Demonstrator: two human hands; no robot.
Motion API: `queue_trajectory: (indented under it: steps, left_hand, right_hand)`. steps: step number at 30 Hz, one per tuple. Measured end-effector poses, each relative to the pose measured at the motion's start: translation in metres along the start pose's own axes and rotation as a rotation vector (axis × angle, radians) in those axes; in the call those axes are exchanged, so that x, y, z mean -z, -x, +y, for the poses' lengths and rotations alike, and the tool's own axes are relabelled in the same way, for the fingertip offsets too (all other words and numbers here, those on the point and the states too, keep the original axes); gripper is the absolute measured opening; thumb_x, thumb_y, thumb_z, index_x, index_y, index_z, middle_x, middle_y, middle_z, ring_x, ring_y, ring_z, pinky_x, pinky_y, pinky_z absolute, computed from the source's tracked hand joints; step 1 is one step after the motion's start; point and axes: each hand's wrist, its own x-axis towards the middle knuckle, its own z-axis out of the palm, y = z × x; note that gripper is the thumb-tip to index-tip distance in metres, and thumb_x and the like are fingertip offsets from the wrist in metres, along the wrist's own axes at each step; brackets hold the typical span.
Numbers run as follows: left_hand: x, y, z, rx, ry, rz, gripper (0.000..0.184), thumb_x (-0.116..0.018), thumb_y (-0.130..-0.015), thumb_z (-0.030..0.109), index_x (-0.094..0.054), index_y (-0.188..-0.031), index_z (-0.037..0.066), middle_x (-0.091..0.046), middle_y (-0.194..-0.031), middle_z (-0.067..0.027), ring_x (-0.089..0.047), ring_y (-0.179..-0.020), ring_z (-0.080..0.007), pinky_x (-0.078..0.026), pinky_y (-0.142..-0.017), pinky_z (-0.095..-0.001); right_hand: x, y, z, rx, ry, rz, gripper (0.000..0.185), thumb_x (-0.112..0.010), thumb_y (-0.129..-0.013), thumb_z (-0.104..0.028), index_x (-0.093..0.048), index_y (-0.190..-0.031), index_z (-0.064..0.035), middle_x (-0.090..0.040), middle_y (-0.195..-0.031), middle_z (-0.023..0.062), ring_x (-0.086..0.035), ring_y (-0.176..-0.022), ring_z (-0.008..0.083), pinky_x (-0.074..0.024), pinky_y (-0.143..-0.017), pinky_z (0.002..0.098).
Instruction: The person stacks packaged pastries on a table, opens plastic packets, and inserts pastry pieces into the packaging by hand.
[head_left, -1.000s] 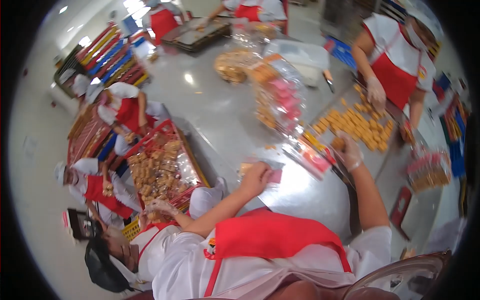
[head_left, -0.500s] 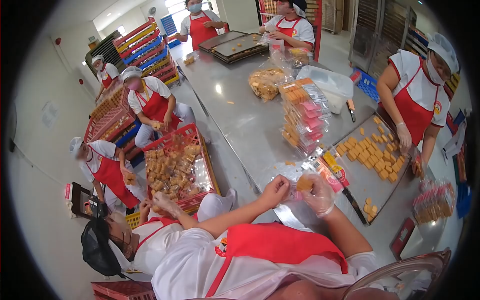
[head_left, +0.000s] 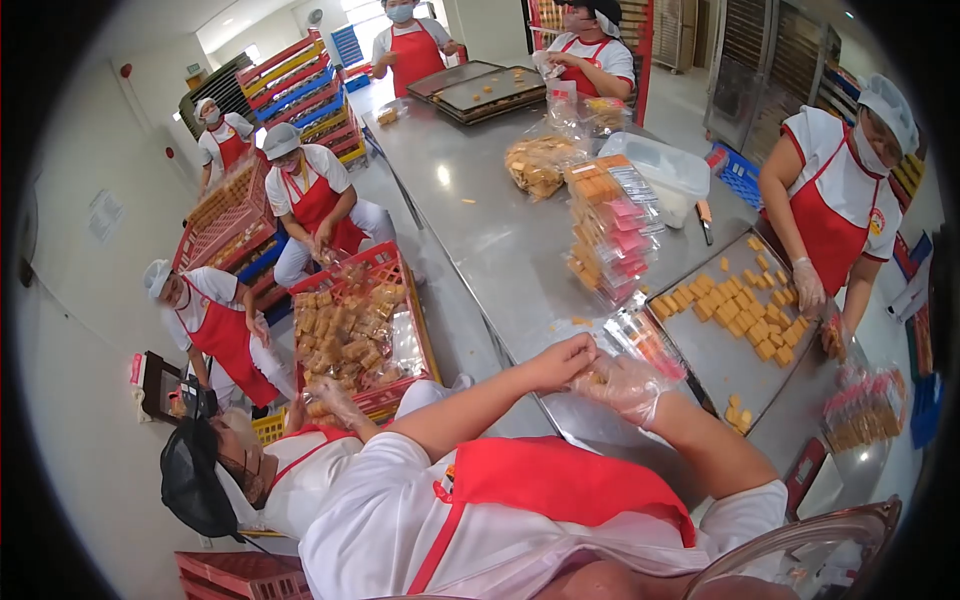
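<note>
My left hand [head_left: 562, 362], bare, is closed in a pinch over the near edge of the steel table. Clear plastic, seemingly a bag, is at its fingertips, mostly hidden now. Against it sits my right hand [head_left: 632, 392], in a clear plastic glove, with its fingers curled round light-brown biscuits [head_left: 600, 378]. The two hands touch, so how far the biscuits are inside the plastic cannot be seen. Just beyond them lie printed packets [head_left: 640, 338]. A dark tray [head_left: 690, 290] to the right carries many small rectangular orange biscuits [head_left: 735, 310].
Packed biscuits with pink labels [head_left: 612, 230] are piled on the steel table [head_left: 470, 270], near a white tub [head_left: 665, 175] and a knife [head_left: 705, 222]. A co-worker [head_left: 825, 210] handles biscuits at the right. At left, co-workers surround a red crate [head_left: 425, 350] of bagged biscuits.
My right hand has lowered and moved in against my left hand, bringing the biscuits with it. My left hand has shifted slightly right and up.
</note>
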Motion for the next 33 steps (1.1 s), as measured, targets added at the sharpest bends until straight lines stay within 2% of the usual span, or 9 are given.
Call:
queue_trajectory:
  steps: [3, 5, 9, 13, 16, 18, 21, 26, 33]
  left_hand:
    - [-0.008, 0.001, 0.021, -0.183, 0.027, 0.05, 0.01, -0.038, -0.089, 0.014, -0.04, -0.087, 0.005, -0.055, -0.104, -0.0098, -0.048, -0.098, -0.0152, -0.038, -0.085, -0.03]
    - [-0.007, 0.0, 0.024, -0.162, 0.026, 0.022, 0.008, -0.039, -0.088, 0.013, -0.041, -0.087, 0.005, -0.055, -0.105, -0.0108, -0.049, -0.1, -0.0181, -0.037, -0.086, -0.0307]
    - [-0.002, 0.009, 0.05, -0.141, -0.139, -0.007, 0.008, -0.04, -0.087, 0.013, -0.04, -0.087, 0.005, -0.054, -0.106, -0.0117, -0.047, -0.106, -0.0232, -0.034, -0.091, -0.0346]
    - [-0.013, 0.015, 0.034, -0.401, -0.454, 0.494, 0.02, -0.043, -0.086, 0.014, -0.048, -0.104, 0.008, -0.05, -0.11, -0.0139, -0.046, -0.103, -0.025, -0.025, -0.095, -0.0441]
    - [-0.009, 0.03, 0.051, -0.425, 0.104, 1.102, 0.025, -0.045, -0.086, 0.017, -0.046, -0.11, 0.008, -0.048, -0.115, -0.0133, -0.043, -0.109, -0.0263, -0.02, -0.099, -0.0481]
    - [-0.006, 0.034, 0.054, -0.112, 1.029, 1.045, 0.031, -0.046, -0.086, 0.018, -0.044, -0.114, 0.007, -0.048, -0.117, -0.0117, -0.044, -0.11, -0.0266, -0.024, -0.099, -0.0459]
    - [-0.007, 0.038, 0.037, -0.168, 1.35, 0.392, 0.041, -0.049, -0.085, 0.023, -0.041, -0.119, 0.003, -0.048, -0.118, -0.0109, -0.045, -0.11, -0.0242, -0.032, -0.097, -0.0401]
    - [-0.007, 0.03, 0.029, -0.275, 1.351, 0.358, 0.05, -0.05, -0.084, 0.028, -0.036, -0.124, 0.001, -0.047, -0.119, -0.0121, -0.046, -0.11, -0.0238, -0.035, -0.096, -0.0375]
    - [-0.002, 0.03, 0.045, -0.4, 1.258, 0.355, 0.054, -0.052, -0.082, 0.03, -0.035, -0.126, 0.003, -0.046, -0.12, -0.0103, -0.045, -0.11, -0.0235, -0.035, -0.096, -0.0384]
  right_hand:
    - [-0.012, -0.019, 0.011, -0.111, -0.01, -0.271, 0.029, -0.046, -0.081, -0.017, -0.051, -0.109, -0.011, -0.057, -0.096, 0.012, -0.057, -0.083, 0.0281, -0.0457, -0.073, 0.037]
    - [-0.067, -0.028, 0.007, -0.24, -0.577, 0.005, 0.029, -0.047, -0.081, -0.019, -0.052, -0.107, -0.0077, -0.058, -0.094, 0.012, -0.057, -0.086, 0.028, -0.0446, -0.076, 0.0352]
    - [-0.088, -0.034, 0.024, 0.037, -0.245, 0.225, 0.032, -0.048, -0.082, -0.025, -0.053, -0.108, -0.006, -0.059, -0.096, 0.0117, -0.055, -0.093, 0.0233, -0.0417, -0.081, 0.0311]
    - [-0.056, -0.049, 0.018, -0.315, -0.847, 0.137, 0.036, -0.048, -0.084, -0.029, -0.052, -0.111, -0.0058, -0.056, -0.104, 0.0113, -0.051, -0.099, 0.0191, -0.0387, -0.085, 0.0303]
    - [-0.047, -0.055, 0.018, -0.512, -1.328, 0.196, 0.039, -0.048, -0.085, -0.032, -0.05, -0.114, -0.0055, -0.052, -0.11, 0.0113, -0.048, -0.103, 0.0164, -0.036, -0.089, 0.0307]
    - [-0.047, -0.057, 0.015, -0.381, -1.439, 0.443, 0.041, -0.048, -0.086, -0.034, -0.049, -0.115, -0.0052, -0.049, -0.115, 0.0117, -0.045, -0.105, 0.0149, -0.0336, -0.091, 0.0317]
    - [-0.054, -0.065, -0.003, -0.221, -1.146, 0.489, 0.037, -0.048, -0.087, -0.03, -0.048, -0.112, -0.0035, -0.051, -0.11, 0.0082, -0.045, -0.105, 0.0169, -0.0332, -0.092, 0.0323]
    - [-0.044, -0.071, -0.017, -0.07, -1.94, 0.485, 0.037, -0.055, -0.083, -0.012, -0.043, -0.116, -0.0033, -0.05, -0.11, 0.0093, -0.047, -0.104, 0.0171, -0.0375, -0.089, 0.0293]
    - [-0.054, -0.065, -0.012, -0.092, -0.919, 0.772, 0.048, -0.063, -0.077, -0.009, -0.043, -0.12, -0.0026, -0.046, -0.119, 0.0104, -0.045, -0.109, 0.0217, -0.0384, -0.09, 0.0322]
